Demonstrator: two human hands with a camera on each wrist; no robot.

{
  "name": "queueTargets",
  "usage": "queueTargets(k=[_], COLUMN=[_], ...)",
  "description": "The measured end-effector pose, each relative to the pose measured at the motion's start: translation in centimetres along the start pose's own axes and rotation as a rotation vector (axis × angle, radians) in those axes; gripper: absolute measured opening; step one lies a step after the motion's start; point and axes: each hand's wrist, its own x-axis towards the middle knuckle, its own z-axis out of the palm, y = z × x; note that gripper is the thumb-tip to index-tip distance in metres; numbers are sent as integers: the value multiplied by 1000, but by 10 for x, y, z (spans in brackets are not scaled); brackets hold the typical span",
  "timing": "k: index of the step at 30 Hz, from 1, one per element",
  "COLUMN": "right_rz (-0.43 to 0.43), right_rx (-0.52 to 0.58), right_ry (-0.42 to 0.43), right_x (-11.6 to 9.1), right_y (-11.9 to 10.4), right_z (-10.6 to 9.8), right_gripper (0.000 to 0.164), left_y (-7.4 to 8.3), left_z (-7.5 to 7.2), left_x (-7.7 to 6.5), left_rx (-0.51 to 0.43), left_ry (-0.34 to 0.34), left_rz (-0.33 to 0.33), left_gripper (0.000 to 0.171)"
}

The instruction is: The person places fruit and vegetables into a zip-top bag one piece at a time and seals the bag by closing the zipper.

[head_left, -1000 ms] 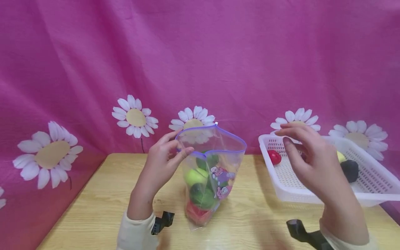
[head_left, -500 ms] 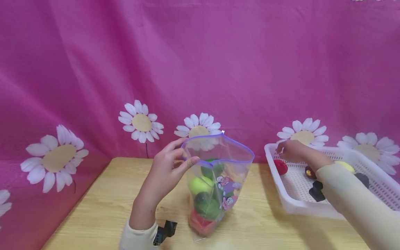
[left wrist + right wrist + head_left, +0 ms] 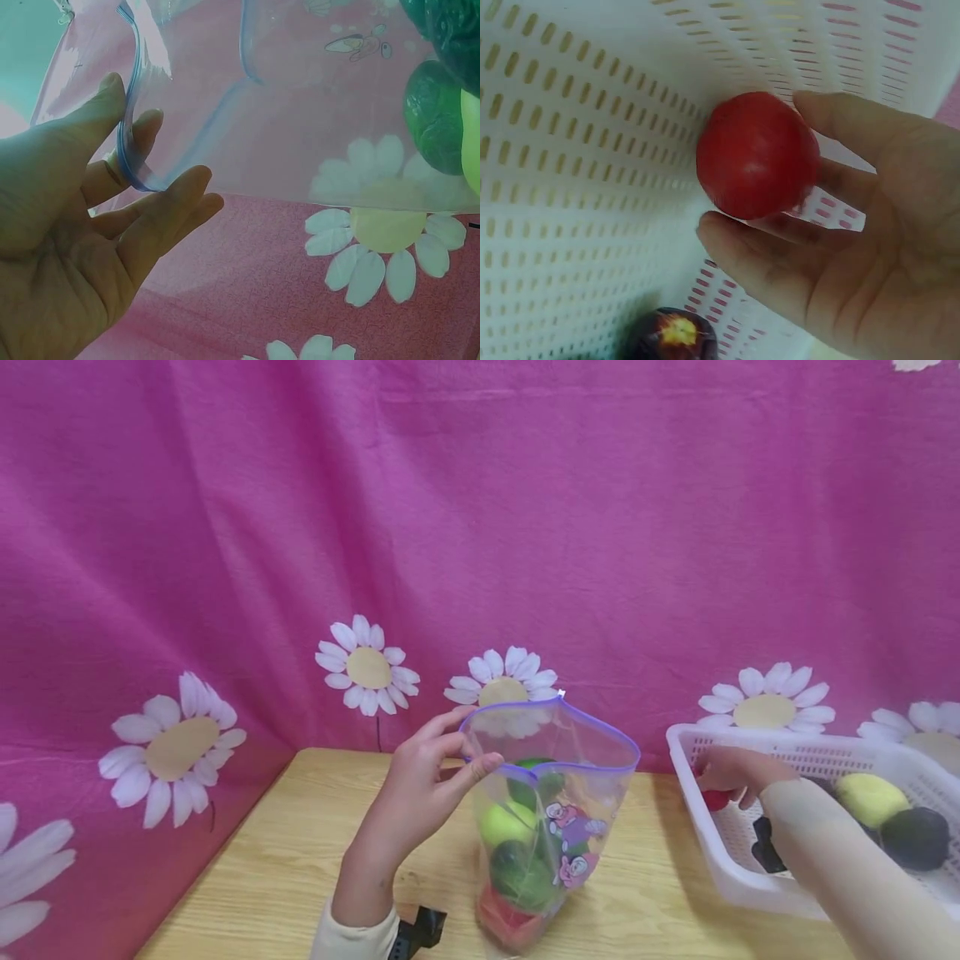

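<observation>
My left hand (image 3: 420, 793) pinches the purple-edged rim of a clear zip bag (image 3: 577, 835); in the left wrist view the thumb is on one side of the rim, with fingers on the other. The bag stands upright with its mouth spread apart. Through its side show a yellow-green fruit (image 3: 506, 824), green pieces and something red at the bottom. My right hand (image 3: 738, 772) reaches into a white basket (image 3: 757, 889). There its thumb and fingers curl round a smooth red round fruit (image 3: 757, 154) by the basket wall.
A yellow fruit (image 3: 870, 800) and a black-looking round one (image 3: 915, 837) lie farther right in the basket. The right wrist view shows a dark purple fruit (image 3: 675, 337) with a yellowish patch. Behind the wooden table (image 3: 300, 843) hangs a pink flowered cloth (image 3: 525, 527).
My right hand has moved from above the basket down inside it, onto the red fruit. My left hand keeps its grip on the bag rim. The head view has shifted, carrying the scene rightward and down.
</observation>
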Motion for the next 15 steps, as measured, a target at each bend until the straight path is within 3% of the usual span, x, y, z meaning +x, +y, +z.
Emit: queueTargets(k=[8, 15], right_rz=[6, -52], right_rx=[21, -56], right_ry=[0, 20], right_x=[2, -17], right_y=[3, -9], right_z=[5, -20], right_gripper=[23, 25], left_y=[0, 0], left_z=[0, 1], left_x=[0, -1], left_rx=[15, 38], left_ry=[-6, -1], left_rz=[0, 27], left_gripper=[27, 28])
